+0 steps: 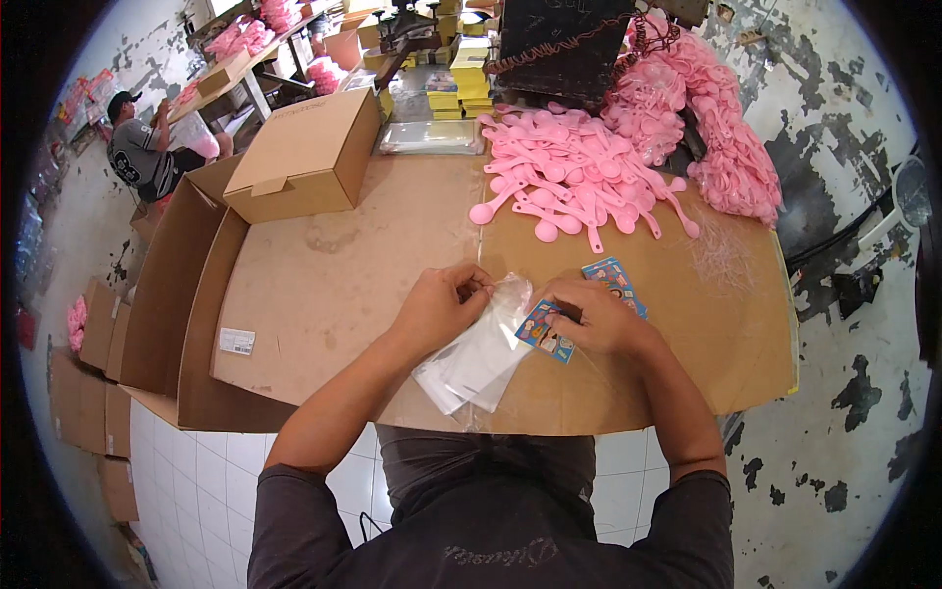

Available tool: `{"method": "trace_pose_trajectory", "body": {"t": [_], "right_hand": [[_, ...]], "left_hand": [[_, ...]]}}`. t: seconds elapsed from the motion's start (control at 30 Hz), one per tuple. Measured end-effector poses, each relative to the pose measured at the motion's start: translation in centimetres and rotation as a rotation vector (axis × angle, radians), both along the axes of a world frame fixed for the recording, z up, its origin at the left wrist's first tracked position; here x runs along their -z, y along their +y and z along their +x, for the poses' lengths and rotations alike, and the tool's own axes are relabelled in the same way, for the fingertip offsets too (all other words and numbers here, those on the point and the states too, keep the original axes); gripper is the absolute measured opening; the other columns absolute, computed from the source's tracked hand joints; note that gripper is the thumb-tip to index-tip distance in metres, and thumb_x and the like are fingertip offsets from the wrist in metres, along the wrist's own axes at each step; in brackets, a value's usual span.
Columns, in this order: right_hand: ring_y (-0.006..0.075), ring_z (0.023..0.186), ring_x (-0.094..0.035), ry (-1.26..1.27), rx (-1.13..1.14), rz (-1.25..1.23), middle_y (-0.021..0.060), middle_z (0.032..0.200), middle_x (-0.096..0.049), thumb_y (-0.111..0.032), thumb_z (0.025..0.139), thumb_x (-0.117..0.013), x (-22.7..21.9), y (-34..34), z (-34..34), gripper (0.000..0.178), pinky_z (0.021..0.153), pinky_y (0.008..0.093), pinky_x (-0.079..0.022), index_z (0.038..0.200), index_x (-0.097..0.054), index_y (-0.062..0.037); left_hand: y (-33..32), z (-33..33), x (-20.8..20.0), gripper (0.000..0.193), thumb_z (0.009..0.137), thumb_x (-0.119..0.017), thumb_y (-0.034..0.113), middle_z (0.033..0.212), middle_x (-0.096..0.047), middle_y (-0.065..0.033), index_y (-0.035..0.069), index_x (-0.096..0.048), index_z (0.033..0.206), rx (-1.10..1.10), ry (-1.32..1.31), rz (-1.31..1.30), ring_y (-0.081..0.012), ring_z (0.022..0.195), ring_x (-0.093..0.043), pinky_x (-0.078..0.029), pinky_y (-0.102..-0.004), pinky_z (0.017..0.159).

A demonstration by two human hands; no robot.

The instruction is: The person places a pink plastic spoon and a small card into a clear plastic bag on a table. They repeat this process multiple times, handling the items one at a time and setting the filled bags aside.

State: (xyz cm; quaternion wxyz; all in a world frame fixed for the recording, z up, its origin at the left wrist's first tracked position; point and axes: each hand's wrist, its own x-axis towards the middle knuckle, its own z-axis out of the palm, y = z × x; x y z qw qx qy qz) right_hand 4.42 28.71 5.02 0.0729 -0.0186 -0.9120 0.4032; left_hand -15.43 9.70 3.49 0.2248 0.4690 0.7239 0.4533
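Observation:
Over the front middle of the cardboard-covered table, my left hand [444,306] pinches the open end of a clear plastic bag [511,299]. That bag lies on several more clear plastic bags [469,371], loosely fanned toward the table's front edge. My right hand [601,316] grips a small blue printed card [547,334] between thumb and fingers, close to the bag's right side. More blue cards [610,270] lie just beyond that hand, which partly covers them. Farther back spreads a heap of pink plastic spoons [574,172].
A closed cardboard box [304,157] stands at the back left, above an open carton [186,294] along the table's left side. A pack of clear bags [432,137] lies beside yellow stacks [471,79]. Bagged pink spoons [731,128] fill the back right. A co-worker [147,147] sits far left.

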Motion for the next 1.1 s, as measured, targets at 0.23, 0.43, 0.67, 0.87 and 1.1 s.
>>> {"method": "trace_pose_trajectory", "body": {"t": [0.23, 0.43, 0.67, 0.87, 1.1], "right_hand": [[0.0329, 0.1, -0.063, 0.086, -0.051, 0.127, 0.014, 0.101, -0.069, -0.014, 0.088, -0.065, 0.6, 0.3, -0.3, 0.027, 0.092, 0.0422, -0.048, 0.112, -0.069, -0.0036], [0.0184, 0.093, -0.067, 0.083, 0.022, 0.035, 0.0085, 0.106, -0.071, -0.007, 0.095, -0.064, 1.5, 0.5, -0.1, 0.023, 0.083, 0.0329, -0.054, 0.117, -0.069, -0.0038], [0.0091, 0.09, -0.067, 0.266, 0.29, -0.617, 0.0046, 0.105, -0.07, -0.009, 0.101, -0.067, -0.2, -0.1, -0.7, 0.017, 0.077, 0.0274, -0.054, 0.115, -0.069, 0.0008], [0.0107, 0.092, -0.066, 0.243, 0.323, -0.449, 0.0043, 0.104, -0.071, -0.008, 0.099, -0.071, 0.0, 0.4, -0.2, 0.024, 0.078, 0.0276, -0.054, 0.121, -0.068, -0.0004], [0.0129, 0.094, -0.067, 0.232, 0.047, 0.049, 0.0042, 0.106, -0.072, -0.008, 0.096, -0.072, -0.9, -1.2, -0.8, 0.035, 0.083, 0.0303, -0.056, 0.129, -0.066, -0.0002]], "left_hand": [[0.8, -0.4, 1.2, 0.009, 0.094, -0.062, 0.007, 0.079, -0.071, -0.008, -0.001, -0.064, 0.095, -0.128, -0.165, 0.191, -0.0118, 0.067, -0.065, -0.052, -0.0309, 0.064], [0.5, -1.4, 0.1, 0.01, 0.101, -0.059, 0.008, 0.082, -0.069, -0.0055, 0.002, -0.058, 0.109, 0.013, -0.682, 0.248, -0.0102, 0.067, -0.064, -0.052, -0.0263, 0.063], [0.2, 0.7, -1.2, 0.043, 0.097, -0.072, 0.005, 0.088, -0.071, -0.0046, -0.001, -0.054, 0.135, 0.148, -0.591, 0.221, -0.0079, 0.071, -0.066, -0.055, -0.0244, 0.067], [0.4, 1.0, -1.0, 0.042, 0.097, -0.073, 0.005, 0.094, -0.076, -0.0076, -0.001, -0.056, 0.135, 0.158, -0.525, 0.204, -0.0079, 0.077, -0.067, -0.054, -0.0238, 0.069], [0.1, 1.2, 0.3, 0.043, 0.098, -0.072, 0.005, 0.093, -0.076, -0.0073, 0.001, -0.057, 0.138, 0.275, -0.166, 0.206, -0.0074, 0.081, -0.068, -0.055, -0.0254, 0.072]]}}
